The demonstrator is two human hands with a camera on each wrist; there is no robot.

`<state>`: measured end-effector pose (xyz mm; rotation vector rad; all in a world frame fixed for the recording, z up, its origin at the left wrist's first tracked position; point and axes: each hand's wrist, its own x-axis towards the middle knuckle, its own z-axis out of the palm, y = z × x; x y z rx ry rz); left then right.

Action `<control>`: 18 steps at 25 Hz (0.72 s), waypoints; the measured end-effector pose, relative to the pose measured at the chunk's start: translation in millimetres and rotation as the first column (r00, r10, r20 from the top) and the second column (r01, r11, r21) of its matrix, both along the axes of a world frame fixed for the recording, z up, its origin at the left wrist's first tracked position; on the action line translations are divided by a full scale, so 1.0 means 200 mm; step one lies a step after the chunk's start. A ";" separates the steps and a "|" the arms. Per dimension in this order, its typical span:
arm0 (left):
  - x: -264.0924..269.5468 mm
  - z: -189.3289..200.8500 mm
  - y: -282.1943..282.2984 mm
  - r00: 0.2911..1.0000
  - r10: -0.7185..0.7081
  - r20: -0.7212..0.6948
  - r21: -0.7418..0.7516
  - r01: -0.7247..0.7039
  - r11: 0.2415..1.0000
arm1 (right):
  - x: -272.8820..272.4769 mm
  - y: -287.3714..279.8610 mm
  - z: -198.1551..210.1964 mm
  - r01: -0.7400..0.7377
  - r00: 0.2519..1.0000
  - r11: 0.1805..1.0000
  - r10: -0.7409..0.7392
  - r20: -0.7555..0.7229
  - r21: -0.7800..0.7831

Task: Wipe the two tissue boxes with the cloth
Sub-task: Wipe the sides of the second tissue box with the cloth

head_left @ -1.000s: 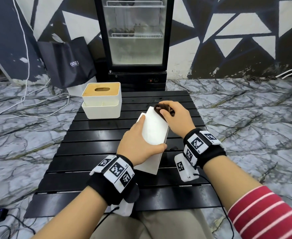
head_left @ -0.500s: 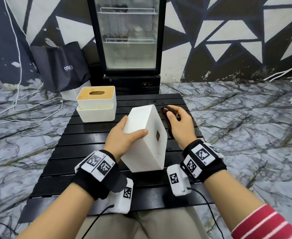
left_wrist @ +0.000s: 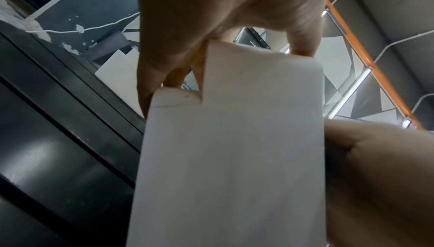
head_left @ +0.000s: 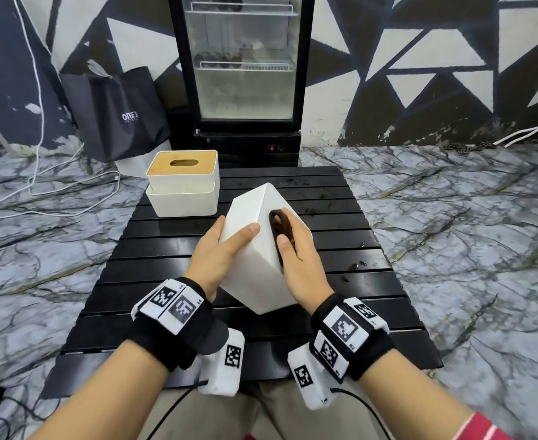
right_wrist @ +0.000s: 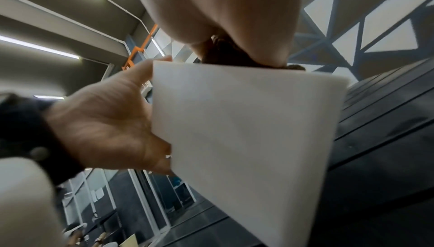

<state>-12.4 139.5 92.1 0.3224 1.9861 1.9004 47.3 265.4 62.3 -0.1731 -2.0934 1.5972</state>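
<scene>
From the head view, a low black slatted table (head_left: 178,268) stands on a grey marbled floor (head_left: 471,236), with small dark specks and droplets scattered over its right-hand slats. Behind it a glass-door fridge (head_left: 242,65) backs onto a wall painted in black and white triangles (head_left: 420,49), and a black bag (head_left: 118,112) leans at the far left with white cables (head_left: 39,198) trailing across the floor. 1 tissue box with a wooden lid (head_left: 183,185) sits at the far left of the table, well apart from the hands. The other, a plain white tissue box (head_left: 255,249), is tilted up on 1 corner near the middle. The left hand (head_left: 217,252) clasps its left face, thumb laid across the front and fingers wrapped behind. The right hand (head_left: 299,258) presses a dark brown cloth (head_left: 280,227) against the right face, fingers curled over it.

From the left wrist view, the white tissue box (left_wrist: 234,148) fills the frame, fingers (left_wrist: 164,69) clamped on its far edge, black slats to the left.

From the right wrist view, the box (right_wrist: 246,124) hangs over the dark slats, the left hand (right_wrist: 105,126) gripping its left side and the cloth (right_wrist: 225,52) pinned at its top edge under the right fingers. Ceiling strip lights (right_wrist: 40,48) run overhead.
</scene>
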 end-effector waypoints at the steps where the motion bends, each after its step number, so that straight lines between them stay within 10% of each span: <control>1: 0.00 0.00 0.00 1.000 -0.002 -0.009 0.005 0.002 1.000 | -0.01 -0.02 0.00 -0.007 0.999 1.000 0.008 -0.037 0.020; 18: 0.00 -0.02 -0.01 0.999 0.045 -0.004 0.022 -0.045 0.999 | -0.01 -0.02 -0.02 -0.028 0.998 0.999 0.030 -0.048 0.042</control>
